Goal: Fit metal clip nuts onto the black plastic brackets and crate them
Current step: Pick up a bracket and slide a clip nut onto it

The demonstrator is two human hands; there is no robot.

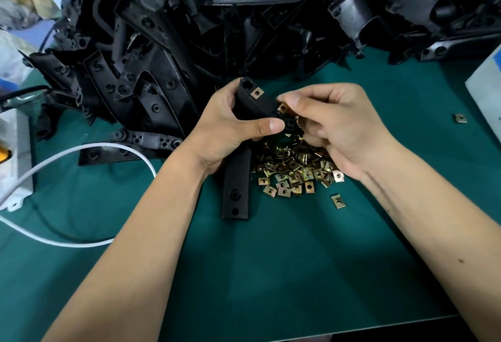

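My left hand (230, 127) grips a long black plastic bracket (237, 179) near its top end, with the lower end hanging toward the green mat. One brass-coloured clip nut (257, 93) sits fitted at the bracket's top. My right hand (333, 124) pinches a second clip nut (283, 108) against the bracket's edge and holds more nuts in its curled fingers. Beneath both hands lies a heap of loose clip nuts (295, 173).
A big pile of black plastic brackets (217, 30) fills the back of the green mat (271, 260). A white cable (81, 152) and a white box (16, 157) lie at the left. A pale box (485, 89) stands at the right, with stray nuts (460, 118) nearby.
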